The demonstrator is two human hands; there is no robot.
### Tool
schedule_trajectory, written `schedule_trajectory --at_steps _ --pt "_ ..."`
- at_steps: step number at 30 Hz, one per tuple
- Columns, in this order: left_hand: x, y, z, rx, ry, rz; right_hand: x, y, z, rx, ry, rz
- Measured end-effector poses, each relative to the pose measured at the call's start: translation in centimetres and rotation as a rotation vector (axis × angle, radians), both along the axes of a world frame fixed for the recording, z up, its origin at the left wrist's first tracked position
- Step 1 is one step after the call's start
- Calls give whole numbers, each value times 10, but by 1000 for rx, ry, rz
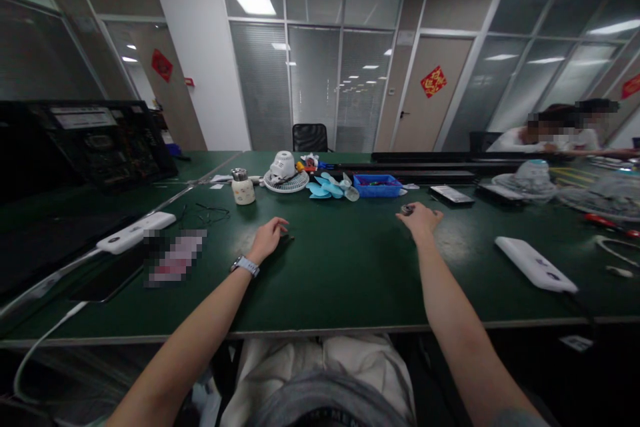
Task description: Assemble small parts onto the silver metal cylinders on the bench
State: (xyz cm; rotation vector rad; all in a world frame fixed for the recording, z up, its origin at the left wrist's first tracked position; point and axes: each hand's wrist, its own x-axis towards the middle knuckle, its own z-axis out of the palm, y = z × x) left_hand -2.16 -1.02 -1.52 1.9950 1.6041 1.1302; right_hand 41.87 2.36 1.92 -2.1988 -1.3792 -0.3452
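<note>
My left hand [269, 239], with a watch [245, 265] on its wrist, rests over the green table [330, 280]. Its fingers are loosely bent and apart, and I see nothing held in them. A tiny dark piece [291, 237] lies by its fingertips. Farther right, my right hand [424, 219] has its thumb and fingers curled around a small dark, shiny object [409, 209], whose kind I cannot make out. Beyond the hands are light-blue fan blades [327, 187], a white fan head with its round grille [286, 179] and a blue tray [377, 187] of small parts.
A cream jar [243, 190] stands at back left. White power strips [135, 232] and a phone [113, 273] lie left; a white power bank-like box [535, 263] lies right. A flat pale device [451, 195] sits behind my right hand. Other people [545, 133] sit at far right.
</note>
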Motion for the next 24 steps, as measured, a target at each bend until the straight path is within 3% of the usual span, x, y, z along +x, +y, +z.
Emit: schedule_trajectory --at_steps 7,9,11,13,14,17,18,20,24 --pt "1 -4 3 12 41 32 14 3 -8 -149 50 -88" --pt "1 -5 6 14 47 109 7 -3 -1 -112 29 -104" --pt "0 -5 8 21 54 224 -15 -11 10 29 -18 -85" --pt "-2 -5 10 15 69 336 -54 -20 18 182 -38 72" --pt "-3 -5 10 0 77 372 -80 -25 19 210 -18 222" --pt "-7 -6 11 -71 72 414 -164 -37 9 -35 157 817" --pt "-8 -6 12 -91 65 418 -189 -41 3 -157 215 940" --pt "-9 -7 12 -116 59 426 -229 -45 -10 -278 238 1029" --pt "-7 -8 12 -133 72 420 -263 -46 -22 -258 173 957"
